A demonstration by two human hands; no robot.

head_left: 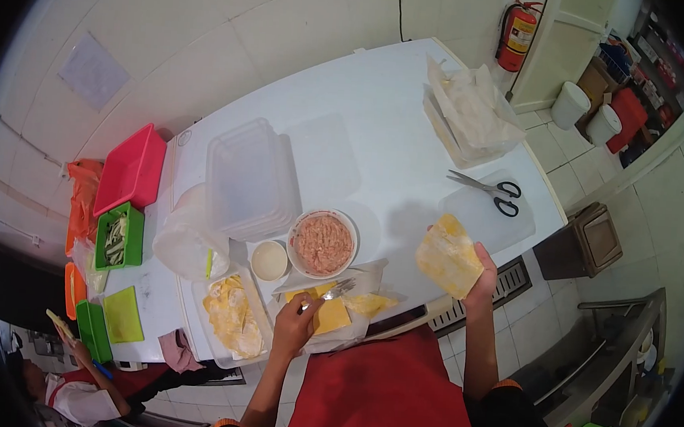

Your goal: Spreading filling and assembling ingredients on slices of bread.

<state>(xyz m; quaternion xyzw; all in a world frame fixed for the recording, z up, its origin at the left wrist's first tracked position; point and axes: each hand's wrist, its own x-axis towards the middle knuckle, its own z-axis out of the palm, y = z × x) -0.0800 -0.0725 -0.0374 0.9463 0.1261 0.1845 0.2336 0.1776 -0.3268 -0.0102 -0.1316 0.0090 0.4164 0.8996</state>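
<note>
My left hand [297,323] grips a metal fork [338,289] over yellow dough sheets [330,317] that lie on white paper at the table's near edge. Raised over the table's right side, my right hand [482,280] holds a floured yellow dough sheet [449,255]. A white bowl of minced meat [323,243] stands beyond the fork, with a small bowl of pale liquid [269,260] left of it. More yellow sheets [233,316] fill a clear tray left of my left hand. A crumpled yellow piece [370,304] rests right of the flat sheets.
Scissors [489,191] lie on a translucent lid [510,225] at right. Farther back stands a paper-lined plastic container [473,118]. Stacked clear containers [249,180], a plastic tub [185,238], a green basket [120,236] and a pink basin [132,169] are at left. A co-worker [77,388] is at lower left.
</note>
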